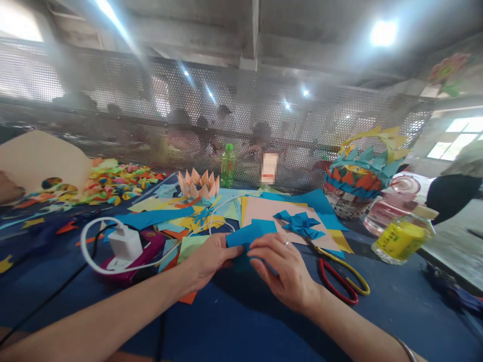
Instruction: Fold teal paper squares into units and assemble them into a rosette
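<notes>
A small piece of blue paper (245, 236), partly folded, is up above the dark blue tabletop. My left hand (211, 259) pinches its left side, thumb on top. At its right edge is my right hand (283, 266), fingers curled against the paper and a ring on one finger; the fingertips partly hide the fold. Just behind lie several folded blue paper pieces (302, 223) on a stack of coloured sheets with a pink sheet (256, 210) on top. Scissors (339, 281) with one red and one yellow handle rest right of my right hand.
A power strip (151, 244) with a white charger (126, 245) and cables stands left. Behind are a peach paper crown (198, 186), a green bottle (228, 168) and a paper-scrap pile (121, 181). A decorated basket (347, 193) and yellow glue bottle (402, 239) stand right.
</notes>
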`<state>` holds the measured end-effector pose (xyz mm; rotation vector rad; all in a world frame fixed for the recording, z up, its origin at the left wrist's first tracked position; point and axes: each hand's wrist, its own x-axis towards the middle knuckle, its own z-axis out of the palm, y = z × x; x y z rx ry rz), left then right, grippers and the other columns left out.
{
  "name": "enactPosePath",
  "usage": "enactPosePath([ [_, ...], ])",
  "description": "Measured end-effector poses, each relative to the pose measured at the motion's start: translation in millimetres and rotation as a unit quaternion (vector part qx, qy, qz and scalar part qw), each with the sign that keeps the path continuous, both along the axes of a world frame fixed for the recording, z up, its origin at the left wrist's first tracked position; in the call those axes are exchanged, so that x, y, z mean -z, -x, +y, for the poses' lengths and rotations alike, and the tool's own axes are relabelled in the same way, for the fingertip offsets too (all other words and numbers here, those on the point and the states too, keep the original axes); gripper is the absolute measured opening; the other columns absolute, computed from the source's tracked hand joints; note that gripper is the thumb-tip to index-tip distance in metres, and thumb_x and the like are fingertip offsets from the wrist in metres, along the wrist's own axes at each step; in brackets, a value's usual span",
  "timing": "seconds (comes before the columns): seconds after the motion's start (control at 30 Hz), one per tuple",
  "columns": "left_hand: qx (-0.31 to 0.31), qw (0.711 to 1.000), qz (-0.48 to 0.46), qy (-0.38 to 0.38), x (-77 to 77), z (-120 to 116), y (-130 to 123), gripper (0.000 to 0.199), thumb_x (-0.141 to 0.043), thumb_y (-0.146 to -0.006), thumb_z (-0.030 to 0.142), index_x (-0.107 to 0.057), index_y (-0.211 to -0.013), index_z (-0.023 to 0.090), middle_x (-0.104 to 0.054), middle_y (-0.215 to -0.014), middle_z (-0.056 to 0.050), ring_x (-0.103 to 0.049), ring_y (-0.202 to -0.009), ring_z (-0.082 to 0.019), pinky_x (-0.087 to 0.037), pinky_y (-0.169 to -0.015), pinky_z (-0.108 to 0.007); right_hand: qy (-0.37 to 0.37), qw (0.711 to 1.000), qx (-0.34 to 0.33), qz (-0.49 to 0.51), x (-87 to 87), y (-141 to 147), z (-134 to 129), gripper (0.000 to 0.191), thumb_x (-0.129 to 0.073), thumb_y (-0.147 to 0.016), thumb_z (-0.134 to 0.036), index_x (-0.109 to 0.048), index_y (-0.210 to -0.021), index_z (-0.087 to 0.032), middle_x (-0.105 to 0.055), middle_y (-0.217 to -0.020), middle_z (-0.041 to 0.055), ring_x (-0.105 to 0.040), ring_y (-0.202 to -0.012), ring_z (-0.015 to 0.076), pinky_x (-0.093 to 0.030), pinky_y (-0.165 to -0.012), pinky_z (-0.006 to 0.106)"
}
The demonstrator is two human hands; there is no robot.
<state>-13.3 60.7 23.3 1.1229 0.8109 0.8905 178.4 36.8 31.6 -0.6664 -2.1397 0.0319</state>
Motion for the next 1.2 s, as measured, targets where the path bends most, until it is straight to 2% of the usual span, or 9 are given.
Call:
enactPosePath([
  [0.07,0.004,1.000,0.000,-0.005,0.2,-0.2,0.4,0.039,-0.088,-0.060,0.042,-0.070,-0.079,0.013,-0.068,-0.070,-0.001,-0.059,-0.061,-0.013,-0.047,-0.061,-0.023,0.113,0.985,0.054,0.121,-0.1,-0.6,3.8,0.016,-0.059,-0.090,-0.025,-0.067,-0.104,-0.021,-0.066,-0.109,0.0088,-0.057,-0.103,0.0232,-0.042,-0.093,0.038],
  [0.13,0.013,1.000,-0.002,-0.008,-0.4,-0.4,0.2,0.042,-0.087,-0.061,0.044,-0.071,-0.083,0.013,-0.071,-0.074,-0.004,-0.063,-0.067,-0.017,-0.050,-0.069,-0.029,0.217,0.946,0.098,0.221,1.4,-1.6,10.9,0.025,-0.060,-0.088,-0.035,-0.065,-0.108,-0.021,-0.062,-0.111,0.0099,-0.055,-0.104,0.0250,-0.044,-0.086,0.037],
  [0.27,0.016,1.000,-0.002,-0.016,-0.8,1.0,0.6,0.043,-0.087,-0.062,0.045,-0.072,-0.086,0.013,-0.072,-0.076,-0.006,-0.066,-0.071,-0.020,-0.051,-0.073,-0.032,0.347,0.904,0.071,0.240,3.9,-2.5,21.8,0.034,-0.057,-0.087,-0.049,-0.062,-0.072,-0.018,-0.053,-0.066,0.0007,-0.049,-0.062,0.0165,-0.040,-0.056,0.027],
  [0.33,0.015,1.000,-0.001,-0.019,0.1,2.7,1.4,0.044,-0.087,-0.062,0.045,-0.072,-0.088,0.013,-0.073,-0.077,-0.006,-0.066,-0.071,-0.019,-0.051,-0.073,-0.032,0.398,0.881,0.048,0.250,2.5,-2.0,21.9,0.041,-0.058,-0.085,-0.052,-0.055,-0.062,-0.018,-0.043,-0.057,-0.0031,-0.040,-0.054,0.0125,-0.036,-0.052,0.025],
  [0.4,0.013,1.000,0.000,-0.023,0.9,4.3,2.1,0.044,-0.087,-0.063,0.045,-0.072,-0.089,0.013,-0.073,-0.078,-0.006,-0.066,-0.071,-0.019,-0.051,-0.073,-0.031,0.432,0.861,0.032,0.267,-0.2,-1.2,19.5,0.040,-0.062,-0.083,-0.053,-0.056,-0.064,-0.018,-0.041,-0.058,-0.0041,-0.038,-0.055,0.0111,-0.035,-0.054,0.024],
  [0.7,-0.007,0.999,-0.013,-0.041,-4.5,6.9,2.2,0.034,-0.087,-0.061,0.042,-0.070,-0.073,0.015,-0.071,-0.067,-0.003,-0.063,-0.059,-0.016,-0.050,-0.064,-0.028,0.504,0.802,-0.012,0.321,-7.8,-2.3,14.4,0.039,-0.074,-0.072,-0.054,-0.062,-0.064,-0.017,-0.052,-0.065,-0.0016,-0.046,-0.062,0.0124,-0.041,-0.061,0.025],
  [0.83,-0.003,0.999,-0.016,-0.038,-2.9,6.4,2.2,0.032,-0.088,-0.062,0.040,-0.070,-0.073,0.015,-0.070,-0.063,-0.001,-0.062,-0.056,-0.015,-0.051,-0.062,-0.027,0.491,0.799,-0.006,0.346,-7.7,-3.8,16.4,0.035,-0.075,-0.071,-0.052,-0.067,-0.070,-0.018,-0.056,-0.071,-0.0009,-0.048,-0.067,0.0128,-0.039,-0.062,0.023],
  [1.0,0.013,0.999,-0.016,-0.029,1.6,4.7,2.3,0.039,-0.088,-0.063,0.041,-0.072,-0.085,0.014,-0.074,-0.074,-0.005,-0.066,-0.064,-0.017,-0.053,-0.066,-0.028,0.484,0.798,-0.002,0.359,-7.7,-4.5,18.0,0.033,-0.078,-0.070,-0.051,-0.071,-0.076,-0.019,-0.057,-0.072,-0.0012,-0.045,-0.065,0.0120,-0.038,-0.062,0.024],
  [1.2,0.018,0.999,-0.019,-0.033,2.6,3.6,1.1,0.043,-0.088,-0.063,0.041,-0.073,-0.091,0.013,-0.075,-0.077,-0.006,-0.067,-0.066,-0.018,-0.053,-0.067,-0.028,0.489,0.795,-0.003,0.358,-9.2,-3.8,16.5,0.030,-0.078,-0.070,-0.048,-0.070,-0.070,-0.019,-0.056,-0.069,-0.0010,-0.045,-0.064,0.0119,-0.038,-0.062,0.025],
])
